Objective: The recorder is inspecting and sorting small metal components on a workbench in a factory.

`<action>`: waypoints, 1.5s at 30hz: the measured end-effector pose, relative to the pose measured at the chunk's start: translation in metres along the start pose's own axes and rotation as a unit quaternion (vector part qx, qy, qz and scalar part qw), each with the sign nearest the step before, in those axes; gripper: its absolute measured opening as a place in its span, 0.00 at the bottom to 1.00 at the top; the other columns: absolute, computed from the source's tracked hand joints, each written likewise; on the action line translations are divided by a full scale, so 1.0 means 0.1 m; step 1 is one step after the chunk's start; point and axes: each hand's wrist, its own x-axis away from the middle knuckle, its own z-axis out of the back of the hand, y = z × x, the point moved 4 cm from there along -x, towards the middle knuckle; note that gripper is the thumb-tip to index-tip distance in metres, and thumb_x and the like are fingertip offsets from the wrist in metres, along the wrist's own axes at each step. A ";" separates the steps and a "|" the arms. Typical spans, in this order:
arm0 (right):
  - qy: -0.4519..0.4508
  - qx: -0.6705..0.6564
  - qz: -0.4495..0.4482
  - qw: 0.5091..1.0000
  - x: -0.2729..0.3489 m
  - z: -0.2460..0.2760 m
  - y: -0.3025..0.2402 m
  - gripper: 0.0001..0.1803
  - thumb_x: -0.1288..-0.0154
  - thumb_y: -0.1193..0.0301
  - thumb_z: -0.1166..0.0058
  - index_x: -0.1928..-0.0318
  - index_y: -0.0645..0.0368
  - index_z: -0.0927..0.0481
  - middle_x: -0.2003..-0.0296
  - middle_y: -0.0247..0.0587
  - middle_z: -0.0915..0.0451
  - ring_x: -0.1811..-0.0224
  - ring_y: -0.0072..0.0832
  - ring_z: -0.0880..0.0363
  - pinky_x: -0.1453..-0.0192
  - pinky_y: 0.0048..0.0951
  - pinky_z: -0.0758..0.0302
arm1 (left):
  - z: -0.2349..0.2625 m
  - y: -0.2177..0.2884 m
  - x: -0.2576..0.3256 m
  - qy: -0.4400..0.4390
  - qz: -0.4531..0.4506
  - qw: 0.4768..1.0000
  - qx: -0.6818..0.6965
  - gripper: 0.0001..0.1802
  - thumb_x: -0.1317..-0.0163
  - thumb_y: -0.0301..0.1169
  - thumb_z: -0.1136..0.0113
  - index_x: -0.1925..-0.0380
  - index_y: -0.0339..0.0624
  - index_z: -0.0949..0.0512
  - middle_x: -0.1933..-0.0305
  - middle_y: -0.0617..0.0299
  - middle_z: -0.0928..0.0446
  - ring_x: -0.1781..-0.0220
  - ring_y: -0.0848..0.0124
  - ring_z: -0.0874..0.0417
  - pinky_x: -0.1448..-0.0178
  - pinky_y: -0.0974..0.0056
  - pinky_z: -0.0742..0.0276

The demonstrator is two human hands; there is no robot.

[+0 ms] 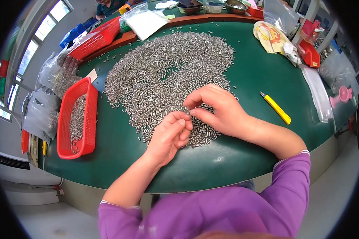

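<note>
Over metal pieces (167, 67), both hands (167, 137) (223, 111) curled close together

No wording or number is legible. A small yellow label (315, 64) sits on the red bin (308, 52) at the right, its marks too tiny to read; a blurred pale mark (152, 230) shows on the purple shirt (227, 211), equally unreadable at this size.

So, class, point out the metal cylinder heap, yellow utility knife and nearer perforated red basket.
Metal cylinder heap (163, 89), head view, middle
Yellow utility knife (277, 108), head view, handle
Nearer perforated red basket (91, 123), head view, right wall
</note>
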 end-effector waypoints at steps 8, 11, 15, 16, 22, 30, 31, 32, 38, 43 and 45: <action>0.001 0.006 0.049 0.999 0.05 -0.05 -0.11 0.26 0.49 0.79 0.38 0.46 0.50 0.23 0.67 0.31 0.18 0.63 0.32 0.20 0.55 0.33 0.26 | 0.04 -0.04 0.00 -0.011 0.011 1.000 -0.010 0.09 0.31 0.29 0.47 0.54 0.41 0.29 0.65 0.65 0.27 0.77 0.83 0.36 0.75 0.76 0.40; -0.017 -0.031 0.013 0.999 0.05 -0.06 -0.07 0.28 0.48 0.78 0.39 0.43 0.50 0.25 0.64 0.33 0.18 0.60 0.34 0.21 0.53 0.34 0.26 | -0.01 0.00 -0.01 0.001 0.032 0.999 0.003 0.08 0.31 0.28 0.47 0.54 0.42 0.29 0.65 0.64 0.27 0.76 0.83 0.36 0.75 0.77 0.40; -0.025 0.087 0.023 0.996 0.02 -0.03 0.03 0.26 0.45 0.75 0.40 0.43 0.53 0.25 0.54 0.38 0.21 0.50 0.38 0.24 0.47 0.37 0.27 | 0.05 -0.01 -0.01 -0.002 0.007 0.999 0.032 0.06 0.31 0.28 0.49 0.56 0.42 0.28 0.66 0.63 0.27 0.76 0.82 0.36 0.76 0.76 0.41; -0.070 0.100 -0.009 0.992 0.05 -0.03 0.10 0.21 0.45 0.73 0.40 0.48 0.55 0.22 0.52 0.40 0.23 0.49 0.40 0.25 0.46 0.39 0.27 | 0.04 0.00 -0.01 0.005 0.005 0.999 0.038 0.05 0.31 0.29 0.51 0.58 0.42 0.29 0.66 0.62 0.27 0.77 0.81 0.36 0.76 0.76 0.42; -0.131 0.157 -0.020 0.979 0.16 -0.18 0.31 0.08 0.46 0.71 0.41 0.64 0.56 0.21 0.64 0.40 0.25 0.56 0.42 0.26 0.50 0.41 0.28 | 0.07 -0.01 -0.02 -0.012 0.015 0.997 0.076 0.07 0.31 0.30 0.58 0.63 0.42 0.30 0.68 0.60 0.28 0.77 0.78 0.38 0.78 0.74 0.44; -0.047 0.038 -0.004 0.998 0.01 -0.05 0.10 0.06 0.44 0.72 0.39 0.65 0.54 0.22 0.63 0.36 0.24 0.56 0.37 0.25 0.50 0.37 0.29 | 0.03 -0.02 -0.02 0.000 0.028 0.999 0.044 0.10 0.33 0.27 0.56 0.53 0.39 0.33 0.61 0.61 0.27 0.73 0.78 0.34 0.73 0.74 0.40; -0.040 0.007 0.005 0.999 0.02 -0.05 0.08 0.06 0.44 0.72 0.39 0.65 0.54 0.21 0.63 0.35 0.24 0.55 0.36 0.25 0.49 0.36 0.29 | 0.03 -0.02 -0.01 -0.001 0.028 0.999 0.043 0.10 0.33 0.27 0.56 0.53 0.39 0.33 0.61 0.61 0.27 0.73 0.78 0.34 0.73 0.74 0.40; -0.033 -0.024 0.015 0.999 0.03 -0.06 0.05 0.06 0.44 0.72 0.38 0.65 0.53 0.21 0.62 0.34 0.24 0.54 0.35 0.26 0.48 0.35 0.30 | 0.01 -0.02 -0.01 -0.009 0.024 0.999 0.033 0.10 0.32 0.27 0.55 0.52 0.39 0.33 0.61 0.61 0.27 0.72 0.79 0.34 0.73 0.74 0.39; -0.027 0.002 0.031 0.999 0.05 -0.06 0.00 0.07 0.44 0.74 0.38 0.63 0.52 0.18 0.62 0.34 0.23 0.56 0.34 0.24 0.50 0.34 0.28 | 0.01 -0.02 -0.01 -0.015 0.016 1.000 0.009 0.11 0.31 0.30 0.51 0.51 0.39 0.32 0.62 0.64 0.27 0.73 0.82 0.35 0.72 0.76 0.39; -0.046 -0.026 0.040 0.998 0.08 -0.13 0.05 0.09 0.43 0.75 0.39 0.60 0.53 0.17 0.62 0.36 0.23 0.57 0.34 0.24 0.50 0.34 0.27 | 0.00 -0.03 0.00 -0.002 0.002 0.999 -0.034 0.10 0.30 0.30 0.50 0.52 0.39 0.30 0.63 0.64 0.26 0.75 0.83 0.36 0.73 0.77 0.39; -0.064 -0.076 0.016 0.995 0.06 -0.15 0.09 0.11 0.42 0.73 0.40 0.57 0.55 0.18 0.60 0.37 0.23 0.55 0.37 0.24 0.49 0.35 0.27 | -0.03 -0.01 -0.01 -0.018 0.004 1.000 -0.006 0.09 0.30 0.30 0.50 0.54 0.39 0.28 0.64 0.65 0.26 0.76 0.83 0.36 0.74 0.77 0.40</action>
